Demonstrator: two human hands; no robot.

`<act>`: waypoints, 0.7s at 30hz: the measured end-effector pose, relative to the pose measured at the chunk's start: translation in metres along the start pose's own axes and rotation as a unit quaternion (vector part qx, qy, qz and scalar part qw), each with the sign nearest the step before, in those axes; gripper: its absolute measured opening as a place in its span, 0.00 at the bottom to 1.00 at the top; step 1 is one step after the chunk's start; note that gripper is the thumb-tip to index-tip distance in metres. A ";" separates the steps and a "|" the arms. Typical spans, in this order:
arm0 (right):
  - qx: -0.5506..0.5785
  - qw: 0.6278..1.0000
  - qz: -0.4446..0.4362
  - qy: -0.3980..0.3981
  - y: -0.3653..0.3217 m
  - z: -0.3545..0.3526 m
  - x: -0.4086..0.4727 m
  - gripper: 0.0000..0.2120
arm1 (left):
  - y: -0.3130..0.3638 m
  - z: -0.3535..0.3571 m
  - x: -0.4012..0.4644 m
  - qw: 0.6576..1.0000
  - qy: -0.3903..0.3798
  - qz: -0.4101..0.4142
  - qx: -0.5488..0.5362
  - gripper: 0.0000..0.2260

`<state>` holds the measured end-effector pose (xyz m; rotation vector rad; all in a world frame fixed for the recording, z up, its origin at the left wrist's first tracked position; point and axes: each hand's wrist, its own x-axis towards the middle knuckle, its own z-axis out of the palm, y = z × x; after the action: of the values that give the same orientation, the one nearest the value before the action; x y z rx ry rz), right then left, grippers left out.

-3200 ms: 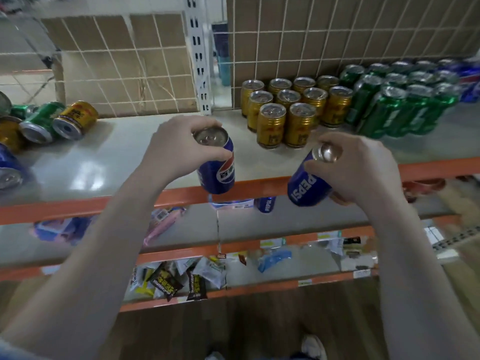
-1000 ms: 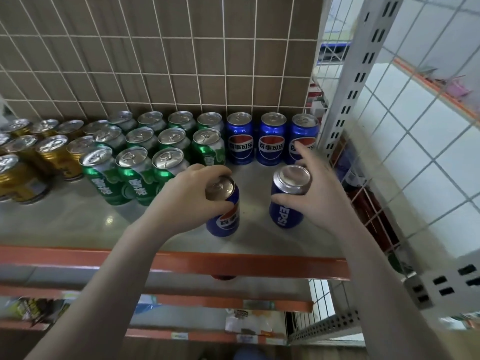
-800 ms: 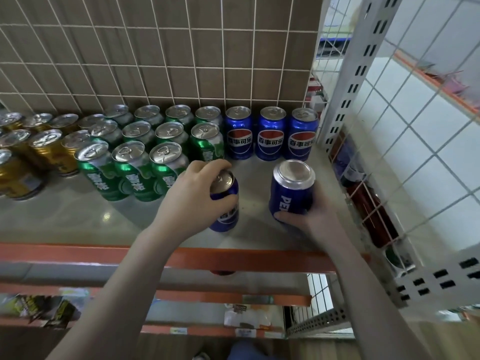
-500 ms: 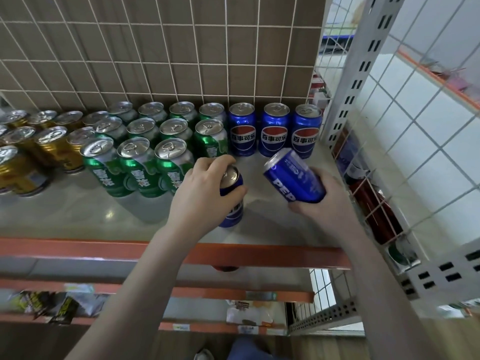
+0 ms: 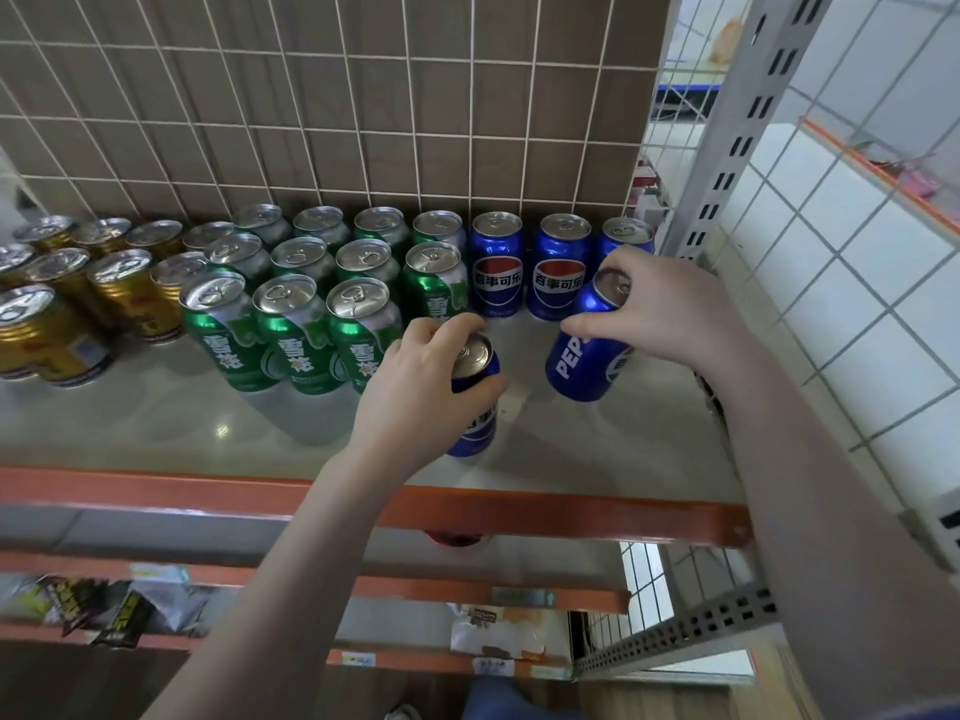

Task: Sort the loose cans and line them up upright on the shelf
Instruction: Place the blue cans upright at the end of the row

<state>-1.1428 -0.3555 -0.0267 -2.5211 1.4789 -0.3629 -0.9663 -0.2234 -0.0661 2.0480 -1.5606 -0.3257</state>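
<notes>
Our left hand (image 5: 415,387) gripped one blue can (image 5: 475,402) by its top on the shelf (image 5: 156,428); our right hand (image 5: 660,304) pinched a second, tilted can (image 5: 587,356). We judged that setting the tilted can down carelessly could topple the back row (image 5: 530,267).

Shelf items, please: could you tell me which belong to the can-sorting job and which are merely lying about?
Job:
left hand gripping blue can
right hand gripping tilted Pepsi can
blue row
green cans
gold cans

Lying about:
snack packets on lower shelf
</notes>
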 end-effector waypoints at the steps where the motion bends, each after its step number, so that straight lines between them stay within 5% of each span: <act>1: -0.036 0.999 0.001 -0.011 -0.004 -0.001 0.005 0.30 | 0.000 0.000 0.000 1.000 -0.004 0.000 -0.001 0.23; 12: -0.169 0.983 -0.018 -0.062 -0.040 0.012 0.033 0.31 | -0.003 -0.002 -0.002 1.000 -0.020 0.011 -0.012 0.24; 17: -0.015 0.962 -0.131 -0.238 -0.034 -0.016 0.038 0.30 | -0.004 -0.001 -0.001 1.000 -0.015 0.016 -0.012 0.25; 21: -0.019 0.961 -0.147 -0.233 -0.032 -0.021 0.041 0.27 | -0.005 0.000 -0.001 1.000 -0.017 0.016 -0.015 0.25</act>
<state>-1.1033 -0.3766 0.0067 -2.6124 0.9481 0.2143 -0.9625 -0.2212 -0.0691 2.0025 -1.5972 -0.3727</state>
